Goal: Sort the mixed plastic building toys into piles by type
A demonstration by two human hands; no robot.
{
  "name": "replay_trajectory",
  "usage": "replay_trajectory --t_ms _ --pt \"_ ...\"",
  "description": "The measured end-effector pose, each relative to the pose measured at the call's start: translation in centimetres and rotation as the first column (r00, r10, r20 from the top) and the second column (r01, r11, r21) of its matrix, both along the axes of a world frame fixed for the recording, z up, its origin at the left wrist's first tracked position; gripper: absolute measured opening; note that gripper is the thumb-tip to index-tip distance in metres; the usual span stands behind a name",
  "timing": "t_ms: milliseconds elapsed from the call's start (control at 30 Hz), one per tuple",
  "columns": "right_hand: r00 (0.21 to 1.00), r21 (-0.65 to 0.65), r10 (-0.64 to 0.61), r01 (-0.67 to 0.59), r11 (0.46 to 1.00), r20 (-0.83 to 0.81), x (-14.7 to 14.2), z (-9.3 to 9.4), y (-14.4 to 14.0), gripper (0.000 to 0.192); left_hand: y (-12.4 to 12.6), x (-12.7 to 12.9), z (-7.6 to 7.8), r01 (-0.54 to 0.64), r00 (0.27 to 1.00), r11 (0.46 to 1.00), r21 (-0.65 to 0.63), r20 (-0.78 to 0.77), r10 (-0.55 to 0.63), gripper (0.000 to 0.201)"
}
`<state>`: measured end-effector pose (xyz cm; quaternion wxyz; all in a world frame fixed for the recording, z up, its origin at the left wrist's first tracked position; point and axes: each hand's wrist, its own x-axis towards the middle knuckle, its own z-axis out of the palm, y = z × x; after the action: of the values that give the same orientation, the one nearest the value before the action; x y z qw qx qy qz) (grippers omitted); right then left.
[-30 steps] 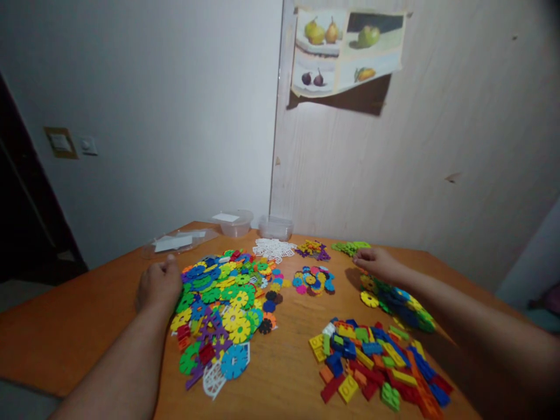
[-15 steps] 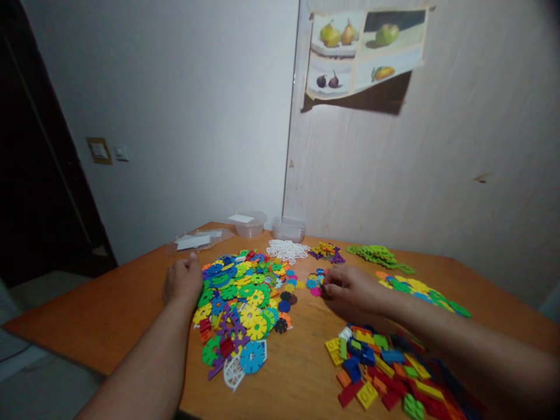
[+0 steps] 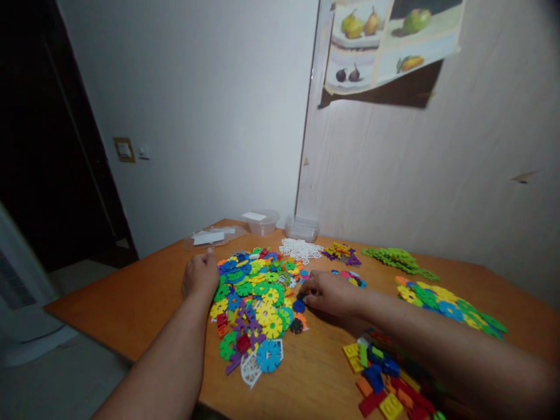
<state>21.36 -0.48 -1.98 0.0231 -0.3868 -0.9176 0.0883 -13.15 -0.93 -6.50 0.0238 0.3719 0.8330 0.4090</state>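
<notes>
orange table (image 3: 131, 291), right hand (image 3: 328, 293) at disc pile (image 3: 254, 291)

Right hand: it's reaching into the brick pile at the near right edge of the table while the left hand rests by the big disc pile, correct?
Not quite. In the head view the right hand is at the right edge of the big disc pile, fingertips at a small blue disc, not in the brick pile. The left hand does rest by the disc pile's left side.
</notes>
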Motion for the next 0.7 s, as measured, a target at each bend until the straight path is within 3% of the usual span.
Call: replay_trajectory --t_ms 100,200,367,533,700 --pt "0.997 0.002 -0.027 0.027 1.0 -0.073 -0.1 -0.3 0.3 0.024 0.1 0.0 0.0 0.004 1.0 1.0 0.002 0.001 -0.004 0.056" --pt "0.968 -0.04 -0.159 0.154 0.987 -0.196 0.4 -0.2 1.1 0.023 0.1 -0.1 -0.2 0.008 1.0 1.0 0.012 -0.003 -0.008 0.057" --pt "0.877 -0.098 -0.356 0.343 0.934 -0.322 4.4 0.6 3.7 0.025 0.2 -0.2 -0.3 0.009 1.0 1.0 0.015 -0.018 -0.009 0.058" --pt "0.787 -0.183 -0.52 0.487 0.854 -0.331 9.0 0.2 5.1 0.029 0.1 -0.1 -0.1 0.005 1.0 1.0 0.009 0.008 -0.005 0.058" --pt "0.77 -0.176 -0.545 0.518 0.837 -0.331 9.4 0.0 5.1 0.019 -0.3 0.3 0.4 0.009 1.0 1.0 0.007 0.028 -0.009 0.058"
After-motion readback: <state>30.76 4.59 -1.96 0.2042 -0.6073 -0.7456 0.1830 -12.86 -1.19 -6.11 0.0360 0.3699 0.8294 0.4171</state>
